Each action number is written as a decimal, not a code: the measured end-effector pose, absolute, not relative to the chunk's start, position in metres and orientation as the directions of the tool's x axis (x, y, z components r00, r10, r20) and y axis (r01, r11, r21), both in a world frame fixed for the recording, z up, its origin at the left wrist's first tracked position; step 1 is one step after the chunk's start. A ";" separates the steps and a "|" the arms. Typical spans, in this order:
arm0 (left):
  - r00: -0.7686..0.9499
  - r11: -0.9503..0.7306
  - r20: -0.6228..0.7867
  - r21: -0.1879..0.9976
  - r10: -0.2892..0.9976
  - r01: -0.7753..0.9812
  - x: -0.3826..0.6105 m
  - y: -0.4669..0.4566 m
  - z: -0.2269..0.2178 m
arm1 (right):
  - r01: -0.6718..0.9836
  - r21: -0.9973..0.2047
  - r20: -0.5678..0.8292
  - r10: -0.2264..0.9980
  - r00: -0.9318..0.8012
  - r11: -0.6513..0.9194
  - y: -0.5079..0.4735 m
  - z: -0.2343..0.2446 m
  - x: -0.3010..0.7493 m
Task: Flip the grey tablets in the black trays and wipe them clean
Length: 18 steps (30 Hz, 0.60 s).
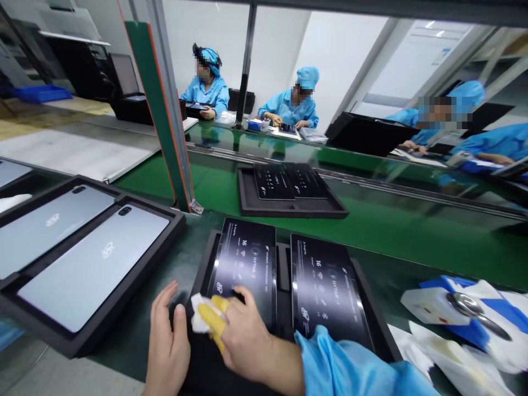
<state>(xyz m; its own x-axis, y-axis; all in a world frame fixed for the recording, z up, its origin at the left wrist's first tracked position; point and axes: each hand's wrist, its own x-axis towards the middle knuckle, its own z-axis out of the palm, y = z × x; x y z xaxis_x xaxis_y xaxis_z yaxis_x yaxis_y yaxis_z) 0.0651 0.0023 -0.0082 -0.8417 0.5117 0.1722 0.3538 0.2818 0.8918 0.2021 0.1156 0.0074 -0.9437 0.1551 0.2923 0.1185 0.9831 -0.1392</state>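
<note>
Two dark-faced tablets lie in a black tray in front of me, the left tablet (247, 264) and the right tablet (325, 286), both printed with white icons and lettering. My right hand (243, 335), in a blue sleeve and with yellow covers on some fingers, pinches a crumpled white wipe (199, 313). It hovers over or rests on the lower left corner of the left tablet; I cannot tell whether it touches. Beside the tray's left edge, my left hand (167, 341) holds nothing, thumb apart from the fingers.
At left stands a black tray (136, 280) with two silver tablets, backs up. Another tray (292, 209) with dark tablets sits on the green belt (379, 225). At right are a white dispenser bottle (433, 305) and crumpled wipes (454, 352). A metal post (165, 110) rises ahead; several co-workers sit beyond.
</note>
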 end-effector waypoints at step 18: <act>-0.829 0.327 0.149 0.870 0.539 0.369 0.065 0.002 -0.002 | 0.076 -0.316 0.338 0.187 -0.922 0.946 0.123 0.009 0.249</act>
